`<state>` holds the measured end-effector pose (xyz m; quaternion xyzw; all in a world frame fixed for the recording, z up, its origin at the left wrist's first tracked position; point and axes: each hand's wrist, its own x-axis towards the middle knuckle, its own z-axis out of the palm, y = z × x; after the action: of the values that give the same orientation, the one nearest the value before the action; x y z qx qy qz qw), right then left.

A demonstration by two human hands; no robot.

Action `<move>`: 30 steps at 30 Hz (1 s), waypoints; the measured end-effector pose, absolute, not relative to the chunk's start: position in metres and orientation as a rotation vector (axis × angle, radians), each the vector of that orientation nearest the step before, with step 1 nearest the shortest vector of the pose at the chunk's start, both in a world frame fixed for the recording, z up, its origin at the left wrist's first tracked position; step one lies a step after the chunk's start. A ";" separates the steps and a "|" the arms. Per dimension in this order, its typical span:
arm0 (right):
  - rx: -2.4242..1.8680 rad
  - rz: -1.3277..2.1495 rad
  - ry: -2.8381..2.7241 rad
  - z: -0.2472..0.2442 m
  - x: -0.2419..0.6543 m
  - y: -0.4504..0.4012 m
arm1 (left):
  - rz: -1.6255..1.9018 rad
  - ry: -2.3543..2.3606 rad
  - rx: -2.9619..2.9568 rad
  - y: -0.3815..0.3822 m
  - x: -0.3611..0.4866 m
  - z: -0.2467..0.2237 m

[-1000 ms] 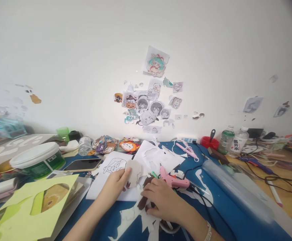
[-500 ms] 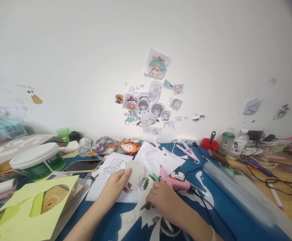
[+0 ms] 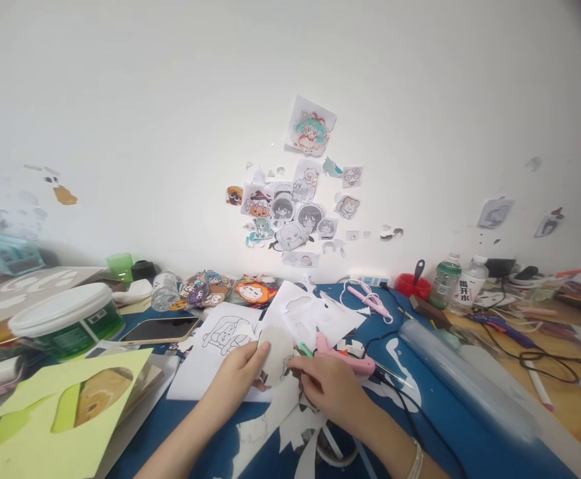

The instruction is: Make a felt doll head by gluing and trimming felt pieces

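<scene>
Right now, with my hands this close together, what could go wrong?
The pink glue gun lies right by your right hand; if it is hot, which I can't tell, you might brush it and get burned. The pale round piece in your left hand, if dropped, could be hard to pick out among the similarly pale paper scraps nearer to you.

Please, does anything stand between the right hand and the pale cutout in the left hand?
Nothing visible does. The right hand is at the right edge of the pale cutout, perhaps touching it; the pink glue gun lies beyond that hand, not between.
</scene>
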<state>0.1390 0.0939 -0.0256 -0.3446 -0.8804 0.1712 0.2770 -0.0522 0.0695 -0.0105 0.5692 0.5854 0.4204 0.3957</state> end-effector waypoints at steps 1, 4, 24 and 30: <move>-0.930 0.423 -2.399 -0.026 0.139 0.093 | 1.061 1.493 1.454 0.070 -0.052 -0.011; -0.967 0.434 -2.452 -0.028 0.137 0.092 | 1.055 1.527 1.480 0.071 -0.054 -0.013; -0.803 0.834 -2.290 -0.022 0.139 0.089 | 0.823 1.618 1.984 0.059 -0.048 -0.006; -0.827 0.897 -2.331 -0.020 0.138 0.087 | 0.756 1.617 2.071 0.058 -0.046 -0.008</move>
<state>0.1382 0.0866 -0.0204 -0.3040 -0.8573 0.3300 0.2524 -0.0457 0.0579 -0.0080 0.7419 0.5792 0.2708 0.2021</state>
